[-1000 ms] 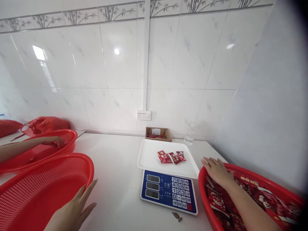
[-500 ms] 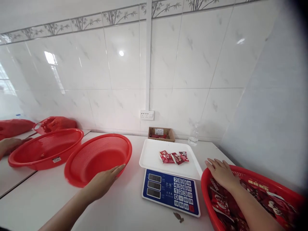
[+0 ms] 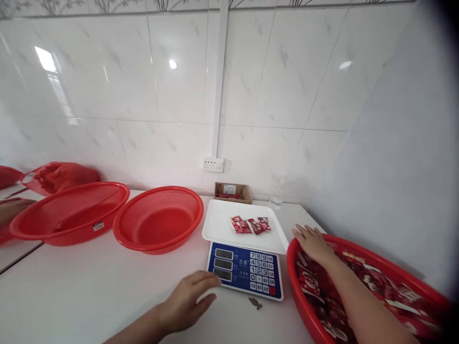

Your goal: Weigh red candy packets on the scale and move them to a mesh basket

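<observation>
My left hand [image 3: 190, 301] is open over the table, its fingertips beside the lower left corner of a blue and white digital scale [image 3: 234, 288]. Several small red candy packets [image 3: 251, 225] lie on the scale's white tray [image 3: 220, 217]. At the right, my right hand [image 3: 312, 242] lies with fingers stretched over the rim of a red basket [image 3: 297, 291], which is filled with red packets [image 3: 333, 310]. Left of the scale, a red basket [image 3: 158, 246] sits on the table with nothing visible in it.
Another red basket [image 3: 70, 239] stands farther left, beside another person's hand [image 3: 14, 212]. Red bags [image 3: 64, 177] lie behind it. A cardboard box [image 3: 233, 192] and a clear plastic bottle [image 3: 276, 200] stand near the wall. A small brown scrap [image 3: 255, 303] lies before the scale.
My left hand has let go of the middle red basket and moved right, towards the scale. That basket, tilted before, now sits flatter. My right hand stays at the right basket's rim.
</observation>
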Action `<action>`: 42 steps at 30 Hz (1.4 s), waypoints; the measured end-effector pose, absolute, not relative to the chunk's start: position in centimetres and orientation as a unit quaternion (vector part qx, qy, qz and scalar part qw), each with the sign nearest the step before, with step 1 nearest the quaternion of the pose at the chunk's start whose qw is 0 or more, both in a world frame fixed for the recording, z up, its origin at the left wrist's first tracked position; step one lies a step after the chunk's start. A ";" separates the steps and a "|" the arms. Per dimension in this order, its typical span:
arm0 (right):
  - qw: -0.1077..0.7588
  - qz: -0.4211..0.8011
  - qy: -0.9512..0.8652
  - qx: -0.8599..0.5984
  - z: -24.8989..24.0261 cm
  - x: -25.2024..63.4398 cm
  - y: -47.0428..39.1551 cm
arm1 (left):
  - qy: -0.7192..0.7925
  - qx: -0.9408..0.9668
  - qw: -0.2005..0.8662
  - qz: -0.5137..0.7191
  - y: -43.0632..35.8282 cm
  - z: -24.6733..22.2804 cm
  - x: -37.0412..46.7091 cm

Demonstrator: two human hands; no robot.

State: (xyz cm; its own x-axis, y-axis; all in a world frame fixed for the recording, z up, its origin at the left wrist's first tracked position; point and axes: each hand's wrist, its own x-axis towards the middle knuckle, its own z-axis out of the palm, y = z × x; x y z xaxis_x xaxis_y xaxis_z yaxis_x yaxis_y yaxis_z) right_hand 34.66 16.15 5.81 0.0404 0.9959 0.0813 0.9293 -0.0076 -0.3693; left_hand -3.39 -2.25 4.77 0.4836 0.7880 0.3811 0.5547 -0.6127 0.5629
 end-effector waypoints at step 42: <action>-0.095 0.031 -0.623 -0.776 8.1 32.6 6.8 | 0.291 0.633 0.683 0.219 -0.4 -0.5 -1.6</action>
